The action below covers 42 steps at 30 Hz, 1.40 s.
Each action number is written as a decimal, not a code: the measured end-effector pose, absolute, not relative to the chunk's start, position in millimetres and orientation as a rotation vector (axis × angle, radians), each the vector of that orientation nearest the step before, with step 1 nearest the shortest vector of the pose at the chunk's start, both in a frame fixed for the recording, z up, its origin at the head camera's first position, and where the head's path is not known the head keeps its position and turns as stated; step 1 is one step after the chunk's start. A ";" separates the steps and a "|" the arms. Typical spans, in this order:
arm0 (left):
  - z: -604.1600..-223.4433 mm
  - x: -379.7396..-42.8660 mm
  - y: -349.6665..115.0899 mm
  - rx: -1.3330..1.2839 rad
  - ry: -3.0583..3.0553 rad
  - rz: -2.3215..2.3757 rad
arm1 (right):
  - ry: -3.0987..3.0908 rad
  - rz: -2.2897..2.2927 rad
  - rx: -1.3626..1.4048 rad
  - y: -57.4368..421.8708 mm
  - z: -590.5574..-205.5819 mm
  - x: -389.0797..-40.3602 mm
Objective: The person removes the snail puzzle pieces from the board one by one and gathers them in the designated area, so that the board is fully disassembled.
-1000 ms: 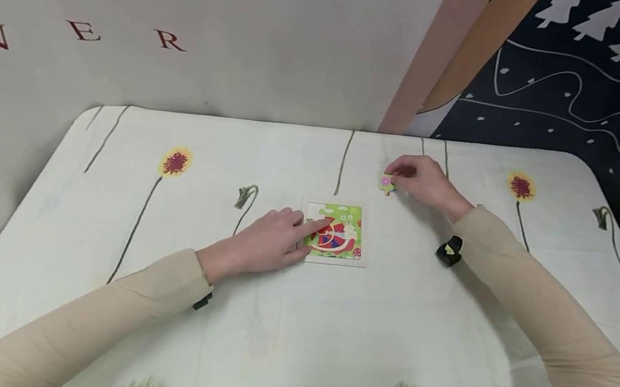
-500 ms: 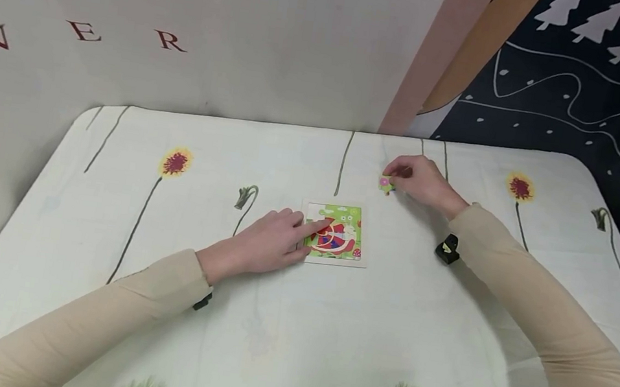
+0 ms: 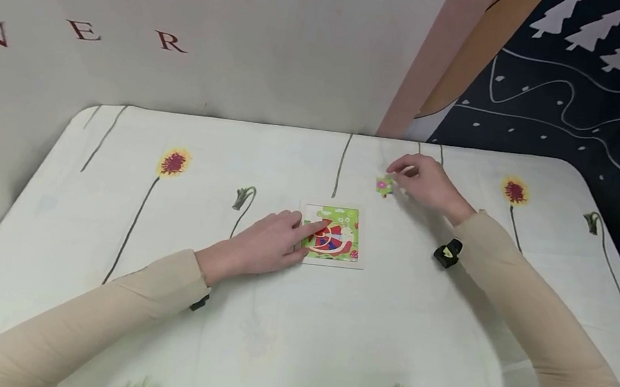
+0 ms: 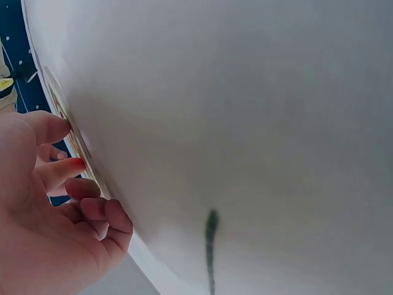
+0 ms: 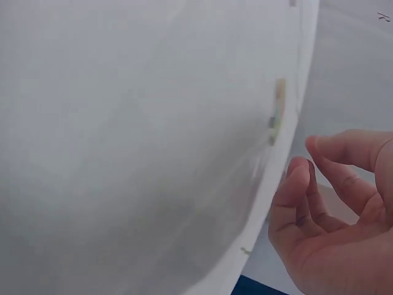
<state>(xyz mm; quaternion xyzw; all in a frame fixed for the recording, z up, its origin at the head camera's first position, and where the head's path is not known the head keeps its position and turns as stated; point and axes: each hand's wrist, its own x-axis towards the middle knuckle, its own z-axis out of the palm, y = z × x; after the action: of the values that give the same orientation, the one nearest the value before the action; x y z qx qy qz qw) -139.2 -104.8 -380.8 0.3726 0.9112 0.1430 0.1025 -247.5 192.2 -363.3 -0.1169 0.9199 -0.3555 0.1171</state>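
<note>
In the head view a square jigsaw puzzle (image 3: 348,225) with a red and green picture lies flat in a pale frame. My left hand (image 3: 265,243) reaches it from the left, its index finger stretched out over the picture and the other fingers at the frame's left edge. That finger also touches the puzzle in the left wrist view. A loose puzzle piece (image 3: 384,186), green with a pink flower, lies on the cloth beyond the puzzle. Just to its right hovers my right hand (image 3: 428,186), thumb and fingers slightly apart. The right wrist view shows a gap between these fingertips and the piece (image 5: 277,110).
A white cloth (image 3: 281,320) printed with flowers covers the table. A pale wall panel (image 3: 277,84) with letters rises behind its far edge. On the right hangs a dark panel (image 3: 576,134) with white trees. Each wrist carries a small black device (image 3: 447,253).
My right hand has let go of the puzzle piece and drawn slightly away from it to the right. The left hand keeps its place on the puzzle.
</note>
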 end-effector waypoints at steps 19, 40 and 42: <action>-386.3 -139.3 -102.2 1.269 2.693 0.489 | 2.611 -1.106 -0.504 178.8 -357.1 -233.9; -385.5 -138.3 -98.2 1.247 2.636 0.492 | 2.428 -1.058 -0.777 140.1 -363.1 -217.0; -385.6 -139.1 -98.3 1.251 2.636 0.504 | 2.413 -1.059 -0.801 137.3 -364.8 -216.8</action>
<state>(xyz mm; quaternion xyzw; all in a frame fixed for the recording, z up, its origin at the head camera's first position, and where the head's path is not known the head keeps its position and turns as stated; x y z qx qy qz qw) -139.1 -98.3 -385.6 0.4208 0.8867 0.1694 0.0901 -216.8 137.3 -364.8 -0.2853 0.8598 -0.3773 0.1925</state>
